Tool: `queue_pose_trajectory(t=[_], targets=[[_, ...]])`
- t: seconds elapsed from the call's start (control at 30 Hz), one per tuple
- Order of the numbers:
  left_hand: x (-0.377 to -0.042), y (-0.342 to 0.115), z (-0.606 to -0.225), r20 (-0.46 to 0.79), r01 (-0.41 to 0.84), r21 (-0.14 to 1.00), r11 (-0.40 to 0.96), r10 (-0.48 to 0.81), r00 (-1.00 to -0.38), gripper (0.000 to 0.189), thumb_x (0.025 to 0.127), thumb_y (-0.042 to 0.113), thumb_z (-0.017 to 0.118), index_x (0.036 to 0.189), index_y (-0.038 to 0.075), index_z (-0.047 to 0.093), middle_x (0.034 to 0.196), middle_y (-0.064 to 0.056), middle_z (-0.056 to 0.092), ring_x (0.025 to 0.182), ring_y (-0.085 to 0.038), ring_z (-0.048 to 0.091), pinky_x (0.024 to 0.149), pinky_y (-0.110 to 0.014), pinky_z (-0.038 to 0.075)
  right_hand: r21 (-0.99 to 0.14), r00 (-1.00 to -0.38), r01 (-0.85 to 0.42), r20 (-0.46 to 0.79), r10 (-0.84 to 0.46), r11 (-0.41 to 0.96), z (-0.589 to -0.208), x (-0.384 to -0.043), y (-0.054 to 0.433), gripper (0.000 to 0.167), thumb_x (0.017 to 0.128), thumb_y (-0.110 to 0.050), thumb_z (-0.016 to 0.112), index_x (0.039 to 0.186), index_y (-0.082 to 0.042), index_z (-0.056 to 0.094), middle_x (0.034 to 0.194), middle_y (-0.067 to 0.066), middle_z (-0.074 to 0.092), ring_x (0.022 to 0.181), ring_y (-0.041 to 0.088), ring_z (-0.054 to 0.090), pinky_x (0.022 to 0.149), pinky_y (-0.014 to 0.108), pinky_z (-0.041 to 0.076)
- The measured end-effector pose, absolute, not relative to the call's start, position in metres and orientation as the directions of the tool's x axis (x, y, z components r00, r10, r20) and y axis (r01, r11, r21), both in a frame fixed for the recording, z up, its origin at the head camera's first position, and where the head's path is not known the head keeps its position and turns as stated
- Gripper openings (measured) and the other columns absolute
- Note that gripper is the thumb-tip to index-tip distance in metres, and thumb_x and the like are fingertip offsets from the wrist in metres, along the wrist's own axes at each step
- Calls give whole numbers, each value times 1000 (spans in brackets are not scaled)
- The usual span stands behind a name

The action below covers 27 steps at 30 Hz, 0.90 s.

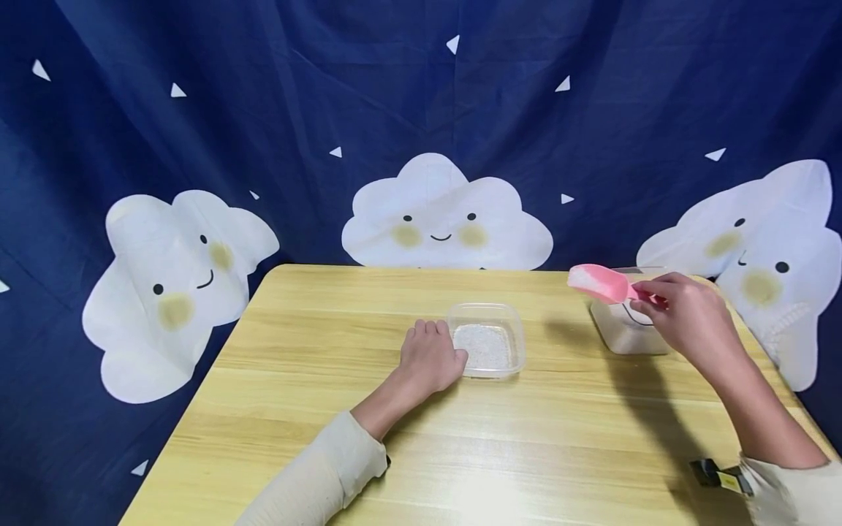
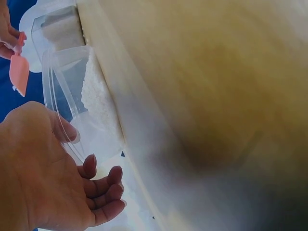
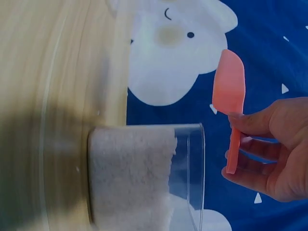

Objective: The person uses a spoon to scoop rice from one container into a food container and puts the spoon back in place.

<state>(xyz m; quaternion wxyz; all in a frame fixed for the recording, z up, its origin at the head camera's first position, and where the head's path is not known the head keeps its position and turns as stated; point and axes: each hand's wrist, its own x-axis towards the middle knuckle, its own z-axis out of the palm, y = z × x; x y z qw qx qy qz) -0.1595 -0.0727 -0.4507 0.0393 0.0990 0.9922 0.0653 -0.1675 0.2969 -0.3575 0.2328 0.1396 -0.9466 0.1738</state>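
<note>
Spread across everything beyond both grips is the deep-blue curtain (image 1: 296,88), and in front of it the wood-grain table (image 1: 263,409) runs beneath them! Up on that cloth, 3 smiling clouds (image 1: 447,197): 1 out left of the left grip, 1 beyond and between the 2 hands, 1 behind the right. Back from each grip come the pale sleeves (image 1: 322,467), a small black device (image 1: 707,473) showing at the right cuff.

Now the larger clear tub (image 1: 612,332), standing on the table just below the right grip, plenty of white grains packed inside! Here's the smaller clear tub (image 1: 487,371), upright, immediately right of the left grip, with a layer of white grains (image 1: 485,345) in it.

And the hands! The left hand (image 1: 430,356) has its thumb and bent fingers on the tub's near-left corner, holding it there. The right hand (image 1: 691,310) is up high, thumb and fingertips pinched together on a handle: it's the pink scoop (image 1: 605,285), its bowl reaching left out of that grip, above the larger tub's rim, white grains riding in it! Smallest of all, white triangles (image 1: 454,44) dot the cloth beyond both grips.
</note>
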Motion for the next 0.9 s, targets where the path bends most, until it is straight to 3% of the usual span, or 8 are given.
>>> queue_pose_trajectory(t=[0.2,0.9], targets=[[-159,-73,-451,-64,196,130,972,205,-977,35,97,37,40,102,4,52,98,-11,55,92,-27,44,85,-35,39,-284,-863,-355,466,-196,891,-361,-166,284,27,76,-3,86,102,3,78,93,22,72,71,33,63,59,38,40],[-162,-74,-452,-63,208,126,970,217,-974,37,97,39,41,104,4,52,97,-10,54,93,-27,44,86,-36,39,-303,-835,-438,486,-258,846,-379,-163,240,23,76,-4,87,98,-2,80,92,14,73,73,28,64,67,48,50]])
